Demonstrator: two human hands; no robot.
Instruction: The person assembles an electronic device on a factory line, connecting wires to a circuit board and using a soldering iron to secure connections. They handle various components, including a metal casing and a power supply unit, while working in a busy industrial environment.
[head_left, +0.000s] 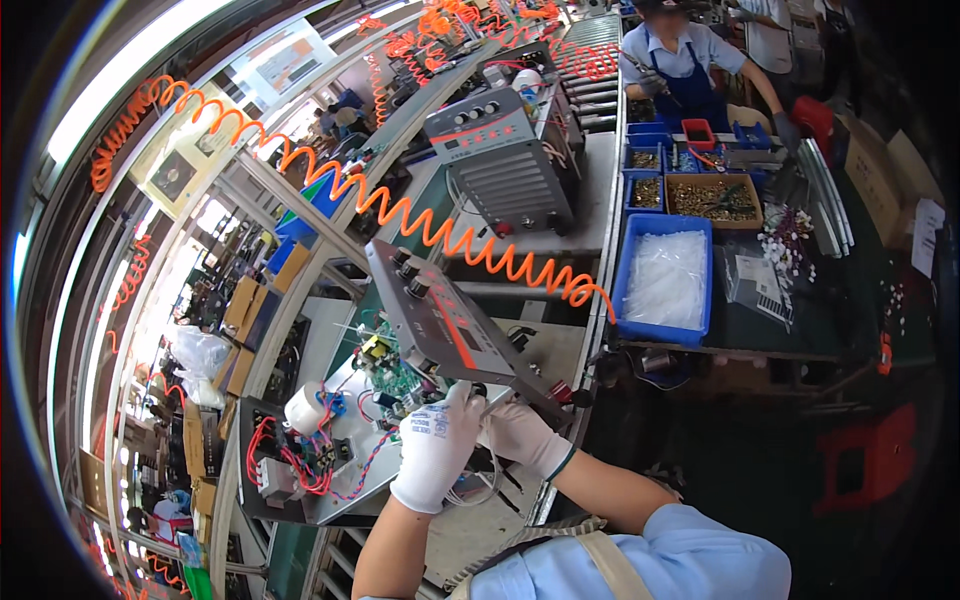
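Both my hands wear white gloves and meet at the lower edge of a tilted dark control panel (440, 315) with knobs and a red stripe. My left hand (436, 445) is closed, its fingertips pinched against the panel's underside; what they hold is hidden. Close beside it, my right hand (527, 437) has its fingers curled behind the panel edge, also on something I cannot make out. A loop of white cable (487, 482) hangs beneath the hands. Left of them lies the opened machine chassis, with a green circuit board (395, 362), a white cylinder (305, 408) and red wires (318, 470).
An orange coiled air hose (430, 225) stretches above the panel. Behind it stands another grey machine (500, 165) on the line. To the right, a blue bin (665, 280) holds clear plastic pieces, near a cardboard box of small fasteners (715, 200). A co-worker (690, 70) stands at the far side.
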